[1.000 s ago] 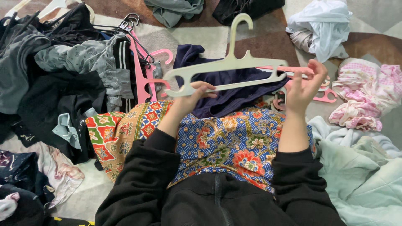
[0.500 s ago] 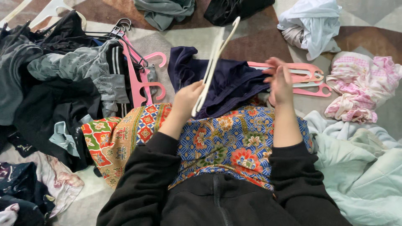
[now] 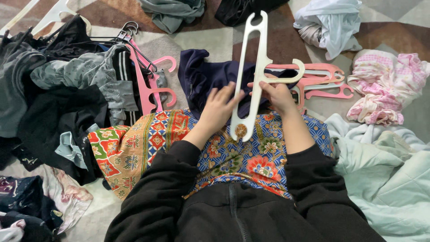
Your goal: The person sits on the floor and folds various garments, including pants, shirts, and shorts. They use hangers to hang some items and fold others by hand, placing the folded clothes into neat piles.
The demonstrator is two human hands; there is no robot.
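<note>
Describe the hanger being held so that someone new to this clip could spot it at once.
Start at the bright patterned cloth over the person's lap. Just above its middle, the right hand grips a cream plastic hanger turned on end, with the left hand beside it. The other hangers nearby are pink and lie flat on the floor.

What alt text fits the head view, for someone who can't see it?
A person seated on the floor holds a cream plastic clothes hanger on end in the right hand, the left hand touching it, over a dark navy garment. Pink plastic hangers and heaps of clothes lie around.
</note>
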